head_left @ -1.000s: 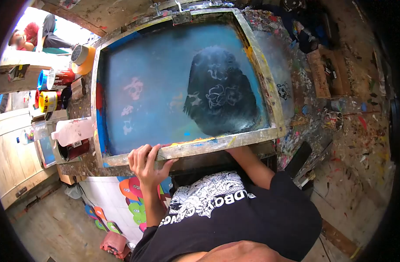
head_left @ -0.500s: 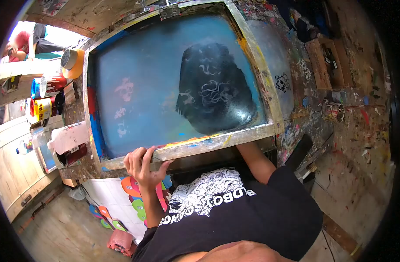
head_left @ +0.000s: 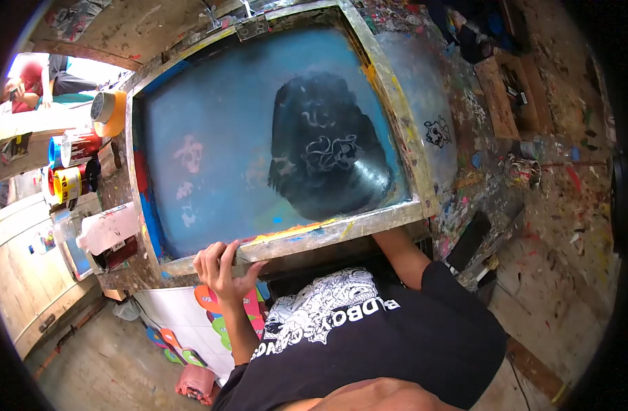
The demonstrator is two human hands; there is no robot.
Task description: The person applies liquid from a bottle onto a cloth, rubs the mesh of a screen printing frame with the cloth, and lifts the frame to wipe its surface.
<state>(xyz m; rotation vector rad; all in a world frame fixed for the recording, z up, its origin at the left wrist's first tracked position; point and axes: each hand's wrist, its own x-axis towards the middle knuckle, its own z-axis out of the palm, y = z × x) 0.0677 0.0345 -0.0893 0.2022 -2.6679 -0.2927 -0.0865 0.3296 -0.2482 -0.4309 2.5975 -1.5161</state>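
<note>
A screen printing frame (head_left: 327, 236) with worn, paint-stained wooden sides spans the middle of the view, its near edge raised. Its blue mesh (head_left: 231, 116) carries a dark ink patch (head_left: 300, 178) on the right and small pale skull-like designs at left. My left hand (head_left: 223, 274) grips the near side close to the left corner, fingers over the top and thumb toward the near face. My right forearm (head_left: 401, 257) reaches beneath the frame, which hides that hand entirely. Metal hinge clamps (head_left: 252, 26) hold the far side.
Ink containers, including a red-stained tub (head_left: 81, 146), and a pink-white bottle (head_left: 107, 227) stand at left. On the right are a cardboard box (head_left: 530, 103) and a paint-crusted can (head_left: 523, 172). Colourful cut shapes (head_left: 226, 329) lie below. Another person (head_left: 29, 79) sits at upper left.
The whole view has shifted slightly, so the frame appears a little farther left. My left hand keeps its hold, and my right arm stays under the frame.
</note>
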